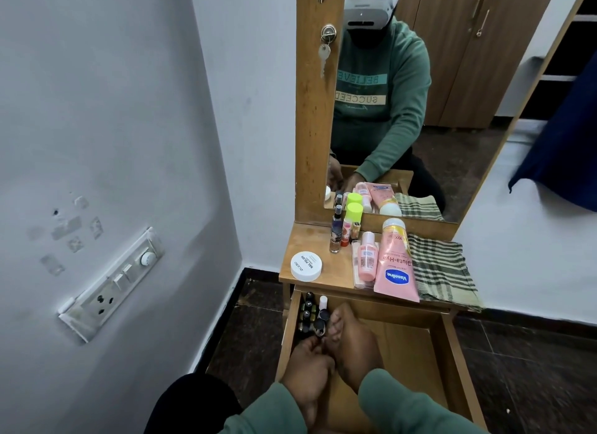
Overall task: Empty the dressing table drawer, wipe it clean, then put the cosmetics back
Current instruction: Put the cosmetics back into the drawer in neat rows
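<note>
The wooden drawer [420,353] is pulled open below the dressing table top [326,262]. Several small nail polish bottles [311,314] cluster in its far left corner. Both hands are inside the drawer. My left hand [307,369] pinches a dark bottle at the near edge of that cluster. My right hand [352,343] lies beside it, fingers resting against the bottles; whether it holds one I cannot tell. On the top lie a pink Vaseline tube [395,265], a pink bottle [366,256], a white round jar [306,265], small upright bottles [344,230] and a checked cloth [442,269].
A mirror [420,110] rises behind the table top, with a key [324,54] hanging from its wooden side panel. A wall with a switch panel [113,285] stands close on the left. The floor is dark tile. A blue cloth [562,143] hangs at the right.
</note>
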